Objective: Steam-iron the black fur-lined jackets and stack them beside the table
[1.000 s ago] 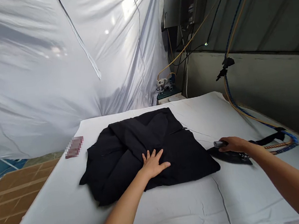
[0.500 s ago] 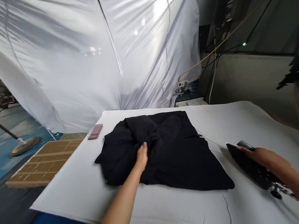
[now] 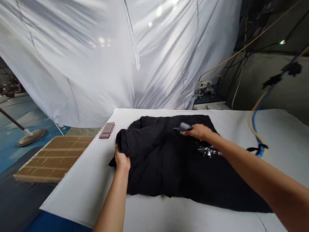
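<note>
A black garment [image 3: 155,168] lies bunched and partly spread across the white padded table. At its left end my left hand [image 3: 122,160] grips a raised fold of the cloth. My right hand [image 3: 199,131] is closed around the grey handle of a steam iron [image 3: 185,126], over the upper middle of the garment. The iron's dark body blends into the black cloth, so I cannot tell whether its soleplate touches it. Shiny metal fittings show at its rear, below my right wrist.
The white table [image 3: 76,192] extends to both sides, with a pixelated reddish object [image 3: 107,130] at its left edge. A blue and yellow hose [image 3: 254,123] hangs at the right. White sheeting [image 3: 87,64] hangs behind; a flat cardboard box [image 3: 55,157] lies left.
The iron has moved left from the bare table to over the garment. My left hand has shifted to the garment's left end and lifted a fold there. The view has turned slightly.
</note>
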`<state>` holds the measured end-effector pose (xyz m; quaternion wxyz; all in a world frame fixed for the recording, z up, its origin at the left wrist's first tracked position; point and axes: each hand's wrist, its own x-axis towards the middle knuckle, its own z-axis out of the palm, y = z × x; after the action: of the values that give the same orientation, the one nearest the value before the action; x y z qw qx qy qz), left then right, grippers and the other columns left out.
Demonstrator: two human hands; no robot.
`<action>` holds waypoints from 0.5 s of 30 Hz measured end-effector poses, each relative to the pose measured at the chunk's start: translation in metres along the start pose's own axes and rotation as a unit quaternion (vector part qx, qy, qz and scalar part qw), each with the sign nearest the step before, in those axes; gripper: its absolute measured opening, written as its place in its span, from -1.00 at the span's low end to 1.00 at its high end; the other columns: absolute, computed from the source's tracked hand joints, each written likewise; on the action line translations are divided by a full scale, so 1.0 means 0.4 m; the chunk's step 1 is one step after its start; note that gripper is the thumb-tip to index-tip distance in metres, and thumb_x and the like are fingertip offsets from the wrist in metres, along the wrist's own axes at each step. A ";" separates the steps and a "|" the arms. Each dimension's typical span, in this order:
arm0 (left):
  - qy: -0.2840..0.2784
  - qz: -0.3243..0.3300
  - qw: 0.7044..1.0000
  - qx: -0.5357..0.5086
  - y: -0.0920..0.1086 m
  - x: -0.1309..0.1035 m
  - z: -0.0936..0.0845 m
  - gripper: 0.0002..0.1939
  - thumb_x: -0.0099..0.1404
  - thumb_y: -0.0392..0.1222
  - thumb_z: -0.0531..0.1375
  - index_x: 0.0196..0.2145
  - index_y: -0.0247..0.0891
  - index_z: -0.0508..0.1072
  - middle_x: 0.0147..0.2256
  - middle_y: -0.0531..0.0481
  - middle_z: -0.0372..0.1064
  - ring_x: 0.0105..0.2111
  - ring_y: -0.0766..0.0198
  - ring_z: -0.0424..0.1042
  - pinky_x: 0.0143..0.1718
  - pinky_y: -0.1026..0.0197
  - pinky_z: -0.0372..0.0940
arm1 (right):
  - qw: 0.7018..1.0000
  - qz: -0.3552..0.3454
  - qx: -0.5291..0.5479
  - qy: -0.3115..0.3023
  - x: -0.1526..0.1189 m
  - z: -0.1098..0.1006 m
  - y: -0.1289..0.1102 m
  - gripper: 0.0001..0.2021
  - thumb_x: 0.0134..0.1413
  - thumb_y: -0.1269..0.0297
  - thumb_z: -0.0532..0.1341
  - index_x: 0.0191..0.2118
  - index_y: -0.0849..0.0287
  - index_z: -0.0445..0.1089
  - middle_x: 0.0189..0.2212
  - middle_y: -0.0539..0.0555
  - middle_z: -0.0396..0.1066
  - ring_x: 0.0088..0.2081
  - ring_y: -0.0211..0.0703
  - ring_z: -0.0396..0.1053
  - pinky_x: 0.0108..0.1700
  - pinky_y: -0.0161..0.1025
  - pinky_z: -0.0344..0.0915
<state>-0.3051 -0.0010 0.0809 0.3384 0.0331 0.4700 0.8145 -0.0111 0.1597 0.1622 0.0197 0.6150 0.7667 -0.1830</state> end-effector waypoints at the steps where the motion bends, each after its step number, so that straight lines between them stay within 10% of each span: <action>1: 0.002 0.001 1.000 -0.011 0.006 0.014 -0.005 -0.48 0.24 0.11 -0.03 0.05 -0.21 0.29 -0.03 -0.11 0.33 0.03 0.18 0.26 0.05 0.07 0.17 | 0.998 -0.037 -0.014 -0.041 -0.009 0.041 -0.063 -0.44 -0.30 -0.25 0.16 -0.33 0.17 0.43 -0.35 0.17 0.42 -0.26 0.04 0.37 -0.30 -0.17 0.24; 5: 0.005 -0.013 0.999 -0.030 0.010 0.058 -0.017 -0.47 0.21 0.12 0.02 0.05 -0.19 0.29 0.02 -0.11 0.29 0.07 0.17 0.20 0.09 0.04 0.10 | 0.983 -0.126 -0.017 -0.135 -0.050 0.186 -0.247 -0.50 -0.48 -0.25 0.26 -0.42 0.05 0.45 -0.35 0.15 0.43 -0.28 0.00 0.38 -0.27 -0.15 0.28; 8: 0.005 -0.009 1.000 -0.016 0.002 0.064 -0.018 -0.48 0.20 0.11 0.03 0.05 -0.18 0.29 0.04 -0.10 0.26 0.08 0.18 0.19 0.11 0.05 0.08 | 0.988 -0.081 0.003 -0.134 -0.017 0.208 -0.279 -0.50 -0.46 -0.24 0.27 -0.41 0.05 0.46 -0.33 0.15 0.44 -0.26 0.01 0.38 -0.25 -0.14 0.30; 15: -0.094 0.014 0.995 0.032 -0.010 0.026 -0.014 -0.46 0.20 0.15 0.02 0.04 -0.20 0.29 0.07 -0.09 0.22 0.10 0.19 0.15 0.14 0.08 0.03 | 0.981 0.190 -0.023 0.027 0.161 0.043 -0.057 -0.35 -0.16 -0.14 0.15 -0.06 0.34 0.34 -0.09 0.40 0.31 -0.06 0.20 0.29 -0.17 -0.02 0.27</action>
<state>-0.3130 0.0023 0.0720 0.3687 0.1266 0.4614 0.7969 -0.0519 0.2107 0.1356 0.0478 0.7538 0.6398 -0.1421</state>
